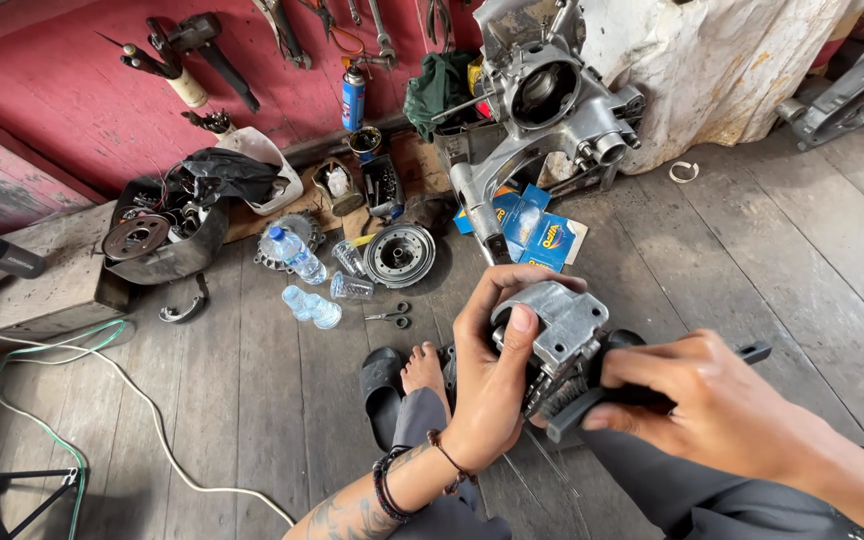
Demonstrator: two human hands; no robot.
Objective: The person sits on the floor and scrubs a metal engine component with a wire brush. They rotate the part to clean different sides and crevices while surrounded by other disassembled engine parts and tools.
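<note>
My left hand (492,375) grips a grey metal engine part (562,320), thumb pressed on its top face. My right hand (692,400) is closed around the black handle of a wire brush (577,405), whose bristles rest against the part's lower side. The brush's far end (752,352) pokes out past my knuckles. Both hands hover above my lap, with my bare foot (422,368) in a black sandal (382,390) below them.
A large engine casing (552,100) leans by a white sack. On the wooden floor lie a round clutch part (399,255), plastic bottles (297,255), scissors (389,317), blue packets (542,235) and a metal tub of parts (157,240). Cables (102,370) run left.
</note>
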